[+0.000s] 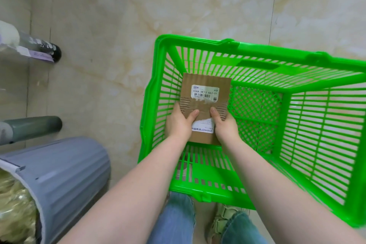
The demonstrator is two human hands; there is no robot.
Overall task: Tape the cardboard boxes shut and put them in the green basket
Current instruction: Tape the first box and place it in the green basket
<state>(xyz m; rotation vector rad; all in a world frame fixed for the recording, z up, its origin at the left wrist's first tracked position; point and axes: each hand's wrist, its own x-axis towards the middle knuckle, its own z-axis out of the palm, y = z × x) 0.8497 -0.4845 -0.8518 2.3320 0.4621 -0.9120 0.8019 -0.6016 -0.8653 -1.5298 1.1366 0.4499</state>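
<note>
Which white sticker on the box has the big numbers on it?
The upper sticker on the cardboard box, reading 436A HE13 663-01. The lower sticker sits between the thumbs, with only small print.

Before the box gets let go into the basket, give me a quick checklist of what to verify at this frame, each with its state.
1. Both hands hold the cardboard box, left hand and right hand on its near end: ok.
2. Box is over the green basket opening, inside its rim: ok.
3. Basket floor under the box is free of other items: ok for the part in view; the part under the box is hidden.
4. Box is taped shut: cannot tell; only torn labels and ripped surface paper show.
5. Box already rests on the basket floor: cannot tell.
6. Grey bin stands apart from the basket: ok.
</note>
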